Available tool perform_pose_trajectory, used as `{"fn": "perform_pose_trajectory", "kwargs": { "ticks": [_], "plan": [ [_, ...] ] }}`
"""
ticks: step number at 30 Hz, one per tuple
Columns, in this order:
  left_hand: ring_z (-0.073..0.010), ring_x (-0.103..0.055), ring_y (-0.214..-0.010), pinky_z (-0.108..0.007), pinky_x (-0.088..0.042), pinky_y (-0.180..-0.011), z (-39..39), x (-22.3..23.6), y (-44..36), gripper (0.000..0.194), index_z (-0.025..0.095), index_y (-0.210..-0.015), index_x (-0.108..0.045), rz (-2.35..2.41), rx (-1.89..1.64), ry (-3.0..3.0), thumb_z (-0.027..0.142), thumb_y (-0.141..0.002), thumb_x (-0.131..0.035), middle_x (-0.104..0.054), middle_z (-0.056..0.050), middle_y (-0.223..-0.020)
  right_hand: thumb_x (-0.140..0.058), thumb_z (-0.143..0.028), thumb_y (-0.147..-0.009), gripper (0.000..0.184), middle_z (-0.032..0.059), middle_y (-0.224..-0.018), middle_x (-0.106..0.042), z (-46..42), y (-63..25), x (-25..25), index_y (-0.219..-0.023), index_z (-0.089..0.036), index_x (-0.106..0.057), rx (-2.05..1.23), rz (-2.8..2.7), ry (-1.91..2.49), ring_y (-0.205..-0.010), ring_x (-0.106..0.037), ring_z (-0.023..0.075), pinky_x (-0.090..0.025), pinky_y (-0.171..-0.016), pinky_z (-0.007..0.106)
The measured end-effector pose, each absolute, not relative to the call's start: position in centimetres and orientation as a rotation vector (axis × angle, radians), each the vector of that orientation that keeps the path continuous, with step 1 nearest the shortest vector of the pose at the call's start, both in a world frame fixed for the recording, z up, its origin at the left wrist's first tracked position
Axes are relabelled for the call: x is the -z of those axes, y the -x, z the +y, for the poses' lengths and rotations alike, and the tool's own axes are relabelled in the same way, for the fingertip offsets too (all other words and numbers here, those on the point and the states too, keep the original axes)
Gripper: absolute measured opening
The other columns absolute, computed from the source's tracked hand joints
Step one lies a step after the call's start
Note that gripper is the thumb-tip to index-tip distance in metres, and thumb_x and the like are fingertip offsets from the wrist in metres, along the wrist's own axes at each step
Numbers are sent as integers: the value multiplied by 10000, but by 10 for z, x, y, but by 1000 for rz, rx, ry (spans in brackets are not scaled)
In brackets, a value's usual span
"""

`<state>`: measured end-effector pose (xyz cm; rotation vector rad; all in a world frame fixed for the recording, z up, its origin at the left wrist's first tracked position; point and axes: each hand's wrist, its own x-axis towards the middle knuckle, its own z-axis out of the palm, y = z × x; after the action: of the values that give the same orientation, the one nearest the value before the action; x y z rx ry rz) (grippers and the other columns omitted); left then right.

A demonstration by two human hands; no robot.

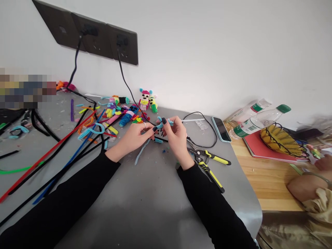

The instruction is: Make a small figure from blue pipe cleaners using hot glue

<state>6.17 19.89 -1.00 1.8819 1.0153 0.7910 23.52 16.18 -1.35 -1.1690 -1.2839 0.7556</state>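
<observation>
Both hands meet over the middle of the grey table, working on a light-blue pipe cleaner (160,126). My left hand (141,134) pinches one part of it between thumb and fingers. Opposite, my right hand (176,136) grips the bent upper part, thumb pressed on top. A loose light-blue tail (141,153) hangs down below the left fingers. Some of the shape is hidden behind the fingers. Just right of my right hand lie pliers (207,160) with yellow-and-black handles, jaws pointing toward the hand.
Pipe cleaners (64,138) in several colours spread across the left. Small fuzzy dolls (145,100) stand by the wall. A phone (221,129) lies near the table's right edge. Beyond it are plastic bottles (249,126), a yellow netted object (281,140) and another person's arm (303,186).
</observation>
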Motion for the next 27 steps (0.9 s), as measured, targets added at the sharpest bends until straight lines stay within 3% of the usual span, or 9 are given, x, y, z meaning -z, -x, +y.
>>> {"fn": "perform_pose_trajectory", "kwargs": {
  "ticks": [7, 14, 22, 27],
  "plan": [
    [-189, -630, -609, -269, -409, -594, 198, 10, -62, 351, 214, -670, -645, 1086, -782, -2017, 445, -894, -503, -726, -41, -667, -637, -419, -972, 209, -7, -807, -635, 157, -231, 14, -885, -241, -573, -645, -1396, 1175, -694, -620, 140, -513, -641, 270],
    [-150, -474, -527, -295, -311, -561, 199, 10, -63, 352, 213, -572, -537, 1150, -887, -2128, 415, -855, -480, -547, -9, -538, -614, -335, -936, 104, 21, -908, -685, 155, -231, 15, -904, -243, -578, -649, -1439, 1182, -834, -644, 168, -550, -712, 287],
    [-114, -321, -515, -268, -266, -517, 199, 9, -62, 390, 224, -530, -345, 1184, -938, -1776, 432, -813, -515, -356, 35, -496, -557, -212, -873, 60, 22, -908, -609, 156, -221, 25, -903, -248, -520, -456, -1666, 1097, -842, -585, 181, -511, -763, 324],
    [-133, -482, -523, -253, -394, -518, 203, 11, -61, 345, 210, -546, -494, 1140, -944, -1491, 450, -767, -608, -498, 14, -536, -601, -265, -950, 153, 69, -1070, -654, 156, -221, 26, -1100, -234, -597, -473, -1737, 1050, -942, -607, 205, -512, -855, 355]
  ]
}}
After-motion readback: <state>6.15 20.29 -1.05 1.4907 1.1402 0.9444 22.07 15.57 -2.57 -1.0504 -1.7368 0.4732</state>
